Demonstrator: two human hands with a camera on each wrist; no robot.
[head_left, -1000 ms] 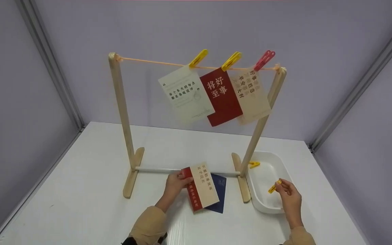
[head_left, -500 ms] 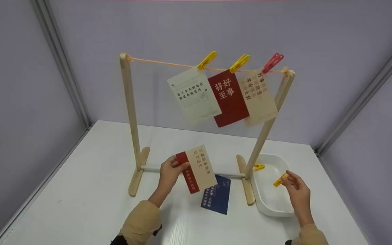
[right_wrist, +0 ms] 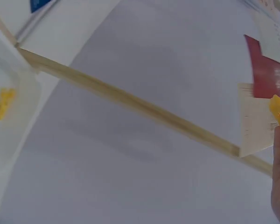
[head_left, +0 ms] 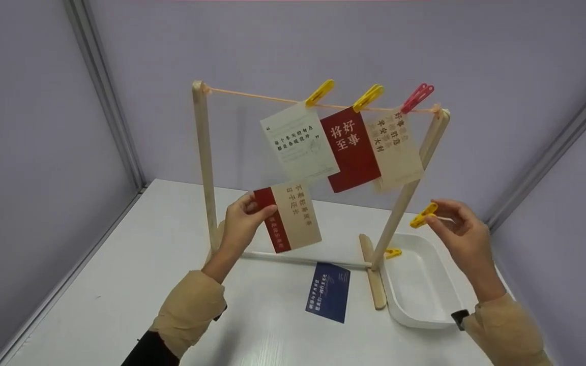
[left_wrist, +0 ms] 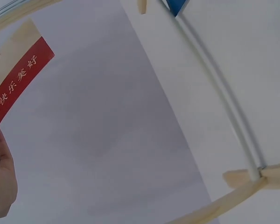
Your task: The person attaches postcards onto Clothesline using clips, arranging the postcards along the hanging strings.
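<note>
My left hand [head_left: 242,223] pinches a red-and-cream card [head_left: 295,218] by its red left edge, thumb in front, below the hanging cards. In the left wrist view that card [left_wrist: 19,77] shows at the far left, above the fingers. My right hand [head_left: 468,239] pinches a yellow clothespin [head_left: 423,215] in the air above the white tray. On the orange string [head_left: 252,95] hang a pale green card [head_left: 300,142] and a red card [head_left: 351,147], each under a yellow clothespin, and a beige card [head_left: 394,147] under a pink clothespin [head_left: 417,97].
A wooden frame [head_left: 203,162] holds the string between two posts. On the table lies a blue card [head_left: 328,292] by the frame's white bottom bar [head_left: 293,259]. The white tray [head_left: 425,323], right of the frame, contains another yellow clothespin [head_left: 393,253].
My left hand has lifted the red-and-cream card off the blue card and raised it toward the string. The right hand has risen from the tray with the yellow clothespin.
</note>
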